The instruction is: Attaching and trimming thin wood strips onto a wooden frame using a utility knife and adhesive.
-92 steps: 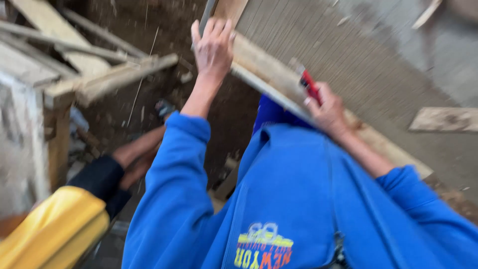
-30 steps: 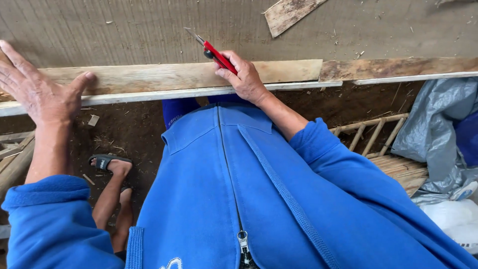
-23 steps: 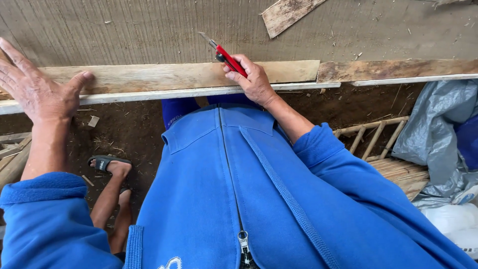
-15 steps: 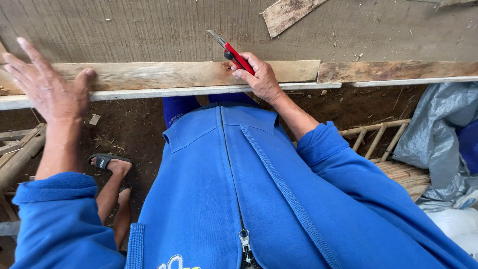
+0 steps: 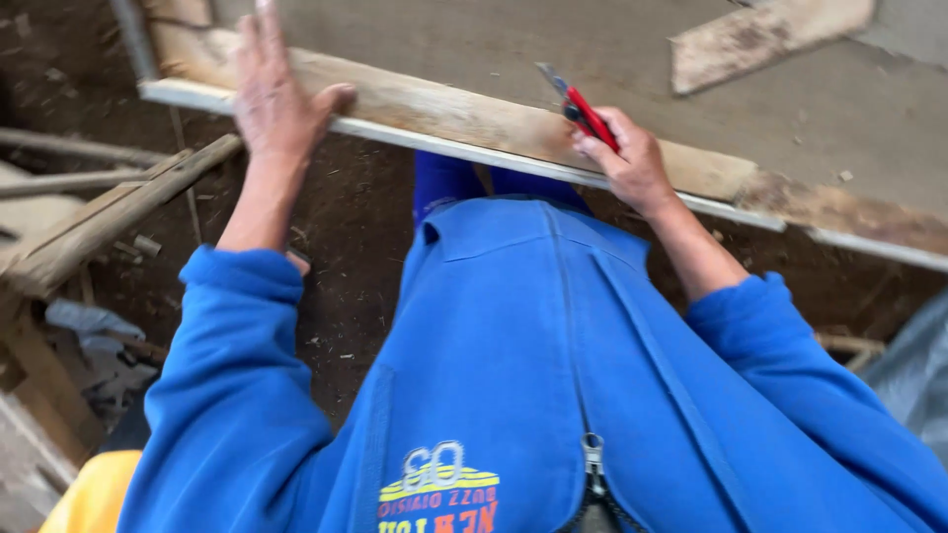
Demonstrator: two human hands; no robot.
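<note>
My left hand (image 5: 272, 94) lies flat with fingers spread on a long wooden batten (image 5: 444, 109) that runs along the near edge of a brown board (image 5: 553, 49). My right hand (image 5: 632, 163) grips a red utility knife (image 5: 583, 109), its blade end pointing up and left over the batten. A thin white strip (image 5: 474, 153) runs under the batten's near edge. My blue zip-up jacket fills the lower part of the view.
A loose scrap of wood (image 5: 765, 35) lies on the board at the top right. Rough timber pieces (image 5: 109, 212) and bare earth are at the left below the board. A grey sheet (image 5: 913, 365) shows at the right edge, yellow cloth (image 5: 89, 494) at the bottom left.
The view has swung, so the batten now slants down to the right. My left hand has shifted right along the batten. The right hand still holds the knife at the batten's edge.
</note>
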